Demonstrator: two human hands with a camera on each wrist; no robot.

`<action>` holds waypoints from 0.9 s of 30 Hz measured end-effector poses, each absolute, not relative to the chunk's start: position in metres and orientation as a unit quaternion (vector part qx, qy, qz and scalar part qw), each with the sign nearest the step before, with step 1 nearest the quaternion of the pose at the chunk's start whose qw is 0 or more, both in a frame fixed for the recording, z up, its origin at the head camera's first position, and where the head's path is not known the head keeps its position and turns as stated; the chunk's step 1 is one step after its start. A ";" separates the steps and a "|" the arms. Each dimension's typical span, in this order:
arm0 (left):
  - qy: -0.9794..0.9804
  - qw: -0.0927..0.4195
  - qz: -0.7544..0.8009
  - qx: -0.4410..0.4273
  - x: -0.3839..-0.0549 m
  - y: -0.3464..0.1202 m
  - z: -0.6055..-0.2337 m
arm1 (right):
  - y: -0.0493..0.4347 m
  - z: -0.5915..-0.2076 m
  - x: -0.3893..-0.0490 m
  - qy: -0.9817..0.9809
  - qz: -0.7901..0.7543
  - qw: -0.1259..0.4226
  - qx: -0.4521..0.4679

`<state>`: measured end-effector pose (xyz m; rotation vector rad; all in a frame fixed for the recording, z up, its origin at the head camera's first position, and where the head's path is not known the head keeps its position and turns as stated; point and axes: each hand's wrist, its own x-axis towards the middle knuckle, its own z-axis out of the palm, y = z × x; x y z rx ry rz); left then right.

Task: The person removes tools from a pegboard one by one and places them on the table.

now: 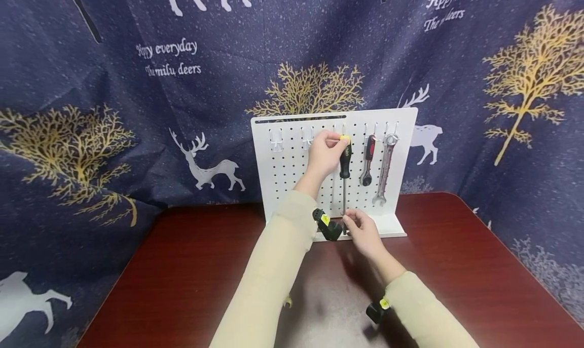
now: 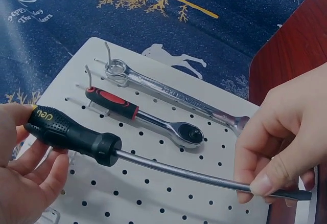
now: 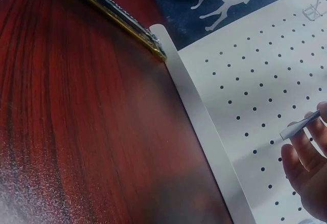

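Note:
A flat-tip screwdriver [image 1: 345, 160] with a black handle and yellow end hangs tip down before the white pegboard [image 1: 296, 181]. My left hand [image 1: 325, 155] grips the top of its handle. Low on the shaft, my right hand [image 1: 362, 231] pinches it with thumb and fingers just above the tip. In the left wrist view, the screwdriver [image 2: 76, 134] stretches from the left hand [image 2: 30, 168] to the right hand [image 2: 281, 137]. The flat tip [image 3: 296, 128] shows beyond the right hand's fingers [image 3: 309, 155] in the right wrist view.
Right of the screwdriver, a red-and-black-handled ratchet [image 1: 370, 148] and a combination wrench [image 1: 385, 170] hang on hooks. A wire hook [image 1: 276, 140] sits at the board's upper left. A long black and yellow tool [image 3: 115, 17] lies on the reddish-brown table [image 3: 92, 121].

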<state>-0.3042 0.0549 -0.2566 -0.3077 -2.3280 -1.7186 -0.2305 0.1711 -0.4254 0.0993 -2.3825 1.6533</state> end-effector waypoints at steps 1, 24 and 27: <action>-0.796 0.114 -0.585 -0.105 -0.304 0.054 -0.256 | 0.171 -0.425 -0.230 -0.816 0.564 0.119 0.035; -0.790 0.103 -0.594 -0.111 -0.294 0.033 -0.271 | 0.167 -0.426 -0.213 -0.826 0.544 0.120 0.090; -0.788 0.097 -0.598 -0.113 -0.293 0.030 -0.274 | 0.165 -0.429 -0.211 -0.828 0.543 0.112 0.087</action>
